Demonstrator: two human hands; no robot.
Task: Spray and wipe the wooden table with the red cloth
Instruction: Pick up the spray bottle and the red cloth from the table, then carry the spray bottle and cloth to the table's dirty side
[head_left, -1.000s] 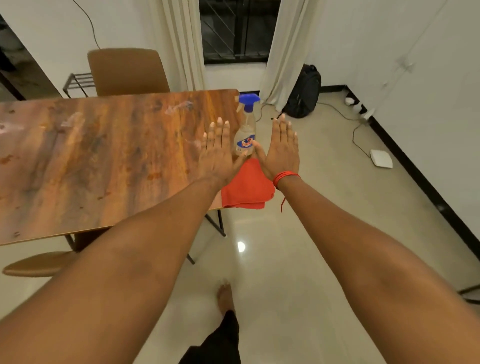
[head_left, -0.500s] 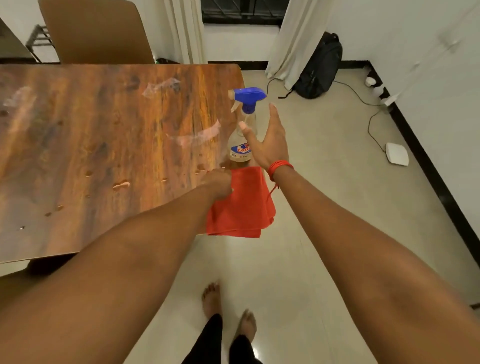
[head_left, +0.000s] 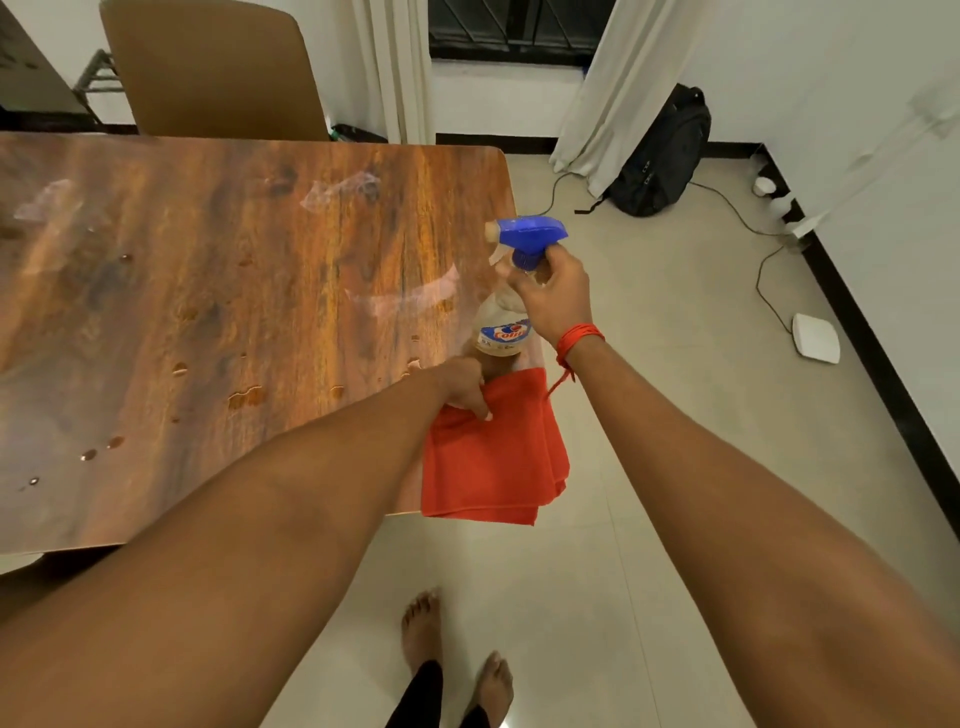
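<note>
The wooden table (head_left: 218, 291) fills the left half of the view, with drops and wet streaks on its top. A clear spray bottle (head_left: 506, 322) with a blue trigger head stands at the table's right edge. My right hand (head_left: 553, 293), with a red thread at the wrist, is closed around the bottle's neck just under the trigger. The folded red cloth (head_left: 493, 457) lies on the near right corner and hangs over the edge. My left hand (head_left: 465, 387) pinches the cloth's top left corner.
A brown chair (head_left: 213, 67) stands behind the table. On the tiled floor to the right lie a black backpack (head_left: 660, 156), cables and a white box (head_left: 815, 338) near the wall. My bare feet (head_left: 452, 660) are on the floor below the table corner.
My right hand went from open beside the bottle to closed around its neck. My left hand came down from flat and open onto the cloth. The view moved closer to the table.
</note>
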